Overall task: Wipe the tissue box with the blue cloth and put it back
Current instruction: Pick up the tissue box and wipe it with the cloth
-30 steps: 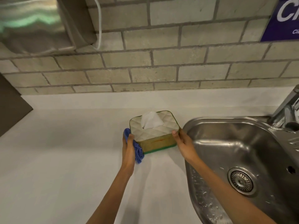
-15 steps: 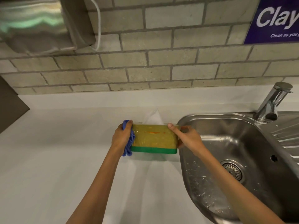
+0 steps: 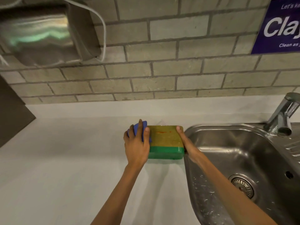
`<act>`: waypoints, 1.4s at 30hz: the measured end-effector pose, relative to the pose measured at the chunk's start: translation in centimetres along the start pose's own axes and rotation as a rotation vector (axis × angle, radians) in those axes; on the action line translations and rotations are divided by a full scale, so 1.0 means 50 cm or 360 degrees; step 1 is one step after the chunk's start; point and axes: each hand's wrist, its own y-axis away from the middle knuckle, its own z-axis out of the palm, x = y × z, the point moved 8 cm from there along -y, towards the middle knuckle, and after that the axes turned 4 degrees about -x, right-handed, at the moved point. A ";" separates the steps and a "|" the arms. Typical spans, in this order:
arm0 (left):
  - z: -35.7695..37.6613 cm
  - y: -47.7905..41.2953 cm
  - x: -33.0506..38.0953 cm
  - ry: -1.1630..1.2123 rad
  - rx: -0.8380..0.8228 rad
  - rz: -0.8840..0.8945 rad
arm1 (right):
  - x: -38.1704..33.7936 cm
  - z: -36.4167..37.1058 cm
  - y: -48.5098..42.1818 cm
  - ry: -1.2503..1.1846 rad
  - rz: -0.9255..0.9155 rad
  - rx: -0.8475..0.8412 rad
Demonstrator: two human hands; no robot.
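Note:
The tissue box (image 3: 165,140) is tipped back so its olive-yellow side and green base band face me; its top and the tissue are hidden. It is held just above the white counter (image 3: 65,159), beside the sink. My left hand (image 3: 137,143) presses a bunched blue cloth (image 3: 139,129) against the box's left end. My right hand (image 3: 186,143) grips the box's right end, thumb on the upper corner.
A steel sink (image 3: 243,159) with a drain lies right of the box, its tap (image 3: 282,116) at the far right. A metal dispenser (image 3: 40,34) with a white cable hangs on the brick wall upper left. A purple sign (image 3: 279,26) is upper right.
The box went from sitting top-up to tilted back with its side facing me. My left hand with the cloth has slid up onto the box's left end.

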 end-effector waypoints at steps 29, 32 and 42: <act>0.003 0.030 0.021 -0.0292 0.0152 0.0252 | 0.014 -0.020 0.004 -0.0177 -0.0117 0.0111; 0.037 0.043 0.088 -0.0427 0.0100 0.0462 | 0.016 -0.021 0.004 -0.0218 -0.0130 0.0123; 0.009 0.046 0.056 -0.0415 0.0182 0.0271 | 0.023 -0.015 -0.005 -0.0242 -0.0159 0.0120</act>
